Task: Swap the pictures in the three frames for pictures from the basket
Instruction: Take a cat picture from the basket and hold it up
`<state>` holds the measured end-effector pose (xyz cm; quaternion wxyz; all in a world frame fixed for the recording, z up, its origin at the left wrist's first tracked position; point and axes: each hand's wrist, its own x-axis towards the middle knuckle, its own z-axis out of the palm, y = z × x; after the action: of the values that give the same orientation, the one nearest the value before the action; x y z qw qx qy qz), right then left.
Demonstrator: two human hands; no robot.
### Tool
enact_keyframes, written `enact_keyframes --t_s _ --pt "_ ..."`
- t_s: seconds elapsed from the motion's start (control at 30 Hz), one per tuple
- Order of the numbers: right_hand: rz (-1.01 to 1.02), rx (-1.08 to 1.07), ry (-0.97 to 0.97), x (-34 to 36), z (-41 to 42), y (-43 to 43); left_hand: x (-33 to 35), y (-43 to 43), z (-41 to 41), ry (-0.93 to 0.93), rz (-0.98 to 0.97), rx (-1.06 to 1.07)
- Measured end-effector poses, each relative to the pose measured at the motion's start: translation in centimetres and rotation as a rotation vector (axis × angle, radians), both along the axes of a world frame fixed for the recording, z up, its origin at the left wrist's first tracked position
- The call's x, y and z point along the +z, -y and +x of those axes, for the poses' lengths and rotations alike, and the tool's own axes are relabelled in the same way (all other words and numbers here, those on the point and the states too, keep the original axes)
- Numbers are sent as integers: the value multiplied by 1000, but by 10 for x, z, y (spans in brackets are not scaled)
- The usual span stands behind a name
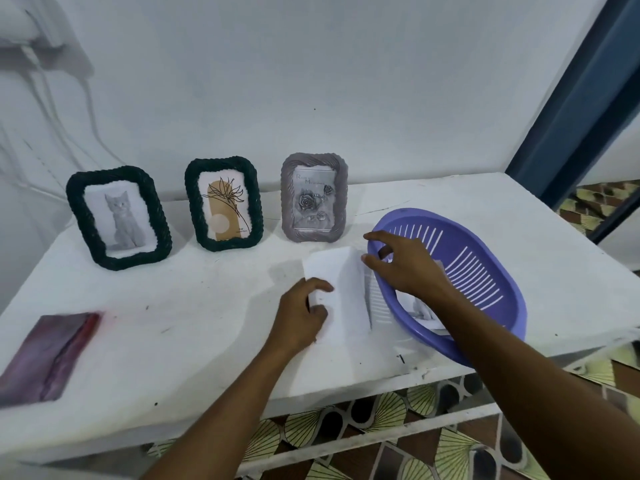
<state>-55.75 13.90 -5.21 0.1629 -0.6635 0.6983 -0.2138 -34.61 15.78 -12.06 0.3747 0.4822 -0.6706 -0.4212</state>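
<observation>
Three frames stand along the back of the white table (pixel 173 341). A dark green frame (pixel 117 218) at the left holds a grey cat picture, a second dark green frame (pixel 224 204) shows a plant drawing, and a grey frame (pixel 314 197) shows roses. A purple slotted basket (pixel 485 271) is tilted at the right, with a cat picture (pixel 420 311) inside. My left hand (pixel 301 313) grips a white sheet (pixel 341 289), blank side up, beside the basket. My right hand (pixel 405 265) reaches over the basket's rim with fingers spread, touching the sheet's right edge.
A reddish-purple flat pouch (pixel 48 355) lies at the table's front left. White cables hang on the wall at the left. A blue door frame (pixel 581 98) stands at the right. Patterned floor tiles show below the table's front edge.
</observation>
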Motion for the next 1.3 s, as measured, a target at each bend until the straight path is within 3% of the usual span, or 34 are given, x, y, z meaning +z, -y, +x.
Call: enact_keyframes --t_s 0.1,0.17,0.27,0.47,0.63,0.8,0.87,0.97,1.03,1.17,1.3 --pt "11 -38 -68 3 10 -3 9 4 22 -58 52 94" --pt "-201 -87 -72 9 20 -11 15 8 33 -101 71 132" --pt "-521 -23 225 11 54 -26 26 9 45 -148 39 156" --pt "-263 -56 687 -36 106 -29 24 4 45 -11 -99 101" --pt "-245 -156 754 -65 115 -38 -2 0 49 80 -82 76" --pt "-218 -190 839 -59 112 -36 -5 -2 45 329 -313 284" --pt "-234 -158 867 -53 111 -37 8 -3 42 265 -328 220" --pt "-240 -62 852 -46 110 -41 31 -3 39 -43 -60 86" --pt "-198 33 856 -43 111 -44 36 -2 38 -155 17 91" --pt "-121 143 877 -44 110 -45 33 -3 43 -89 -44 177" --pt "-275 5 774 -50 112 -43 21 -1 51 -83 -101 193"
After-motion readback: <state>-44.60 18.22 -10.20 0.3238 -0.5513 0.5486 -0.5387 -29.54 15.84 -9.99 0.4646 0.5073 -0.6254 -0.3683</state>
